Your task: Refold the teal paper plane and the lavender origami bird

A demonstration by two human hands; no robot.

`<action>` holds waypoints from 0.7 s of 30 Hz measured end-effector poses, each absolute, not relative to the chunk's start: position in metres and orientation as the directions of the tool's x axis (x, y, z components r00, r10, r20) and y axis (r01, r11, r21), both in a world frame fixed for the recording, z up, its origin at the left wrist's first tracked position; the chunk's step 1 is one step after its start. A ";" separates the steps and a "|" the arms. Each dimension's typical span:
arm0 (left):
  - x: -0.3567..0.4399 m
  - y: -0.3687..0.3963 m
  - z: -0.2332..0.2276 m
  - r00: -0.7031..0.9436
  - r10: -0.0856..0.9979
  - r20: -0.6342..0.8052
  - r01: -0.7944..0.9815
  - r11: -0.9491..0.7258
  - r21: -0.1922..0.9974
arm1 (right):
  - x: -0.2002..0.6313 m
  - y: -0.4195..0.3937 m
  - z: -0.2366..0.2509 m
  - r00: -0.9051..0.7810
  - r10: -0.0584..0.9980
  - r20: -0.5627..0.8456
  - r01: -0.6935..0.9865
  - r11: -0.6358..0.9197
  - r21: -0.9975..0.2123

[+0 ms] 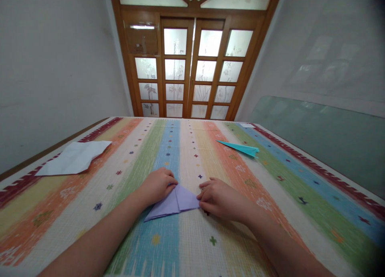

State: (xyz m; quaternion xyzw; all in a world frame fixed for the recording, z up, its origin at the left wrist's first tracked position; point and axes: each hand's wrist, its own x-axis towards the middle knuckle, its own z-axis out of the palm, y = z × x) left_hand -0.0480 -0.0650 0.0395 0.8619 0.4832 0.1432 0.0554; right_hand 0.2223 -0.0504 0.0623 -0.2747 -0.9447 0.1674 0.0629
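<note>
At the worktop's near centre, your left hand presses flat, grasping nothing, on the folded lilac paper while your right hand pinches its three o'clock corner, mid-crease; the crease wants aligned edges.

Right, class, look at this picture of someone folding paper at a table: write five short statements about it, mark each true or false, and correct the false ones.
1. Both hands rest on a lilac folded paper. True: the left hand and the right hand touch it.
2. A teal paper plane lies to the right, farther away on the table. True.
3. The paper plane is red. False: it is teal.
4. The white sheet lies under the right hand. False: it lies far left, near the table's edge.
5. The tablecloth is plain white. False: it has coloured stripes.
</note>
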 end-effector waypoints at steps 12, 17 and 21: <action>-0.053 -0.064 0.040 0.419 0.888 0.189 0.870 -0.453 0.194 | 0.236 -0.058 0.079 -0.834 0.552 0.013 0.519 0.791 -0.323; -0.047 -0.068 0.045 0.530 0.817 0.228 0.808 -0.568 0.157 | 0.232 -0.057 0.075 -0.850 0.526 0.031 0.488 0.807 -0.333; -0.037 -0.074 0.049 0.629 0.745 0.222 0.721 -0.666 0.193 | 0.226 -0.054 0.068 -0.851 0.523 0.049 0.486 0.819 -0.303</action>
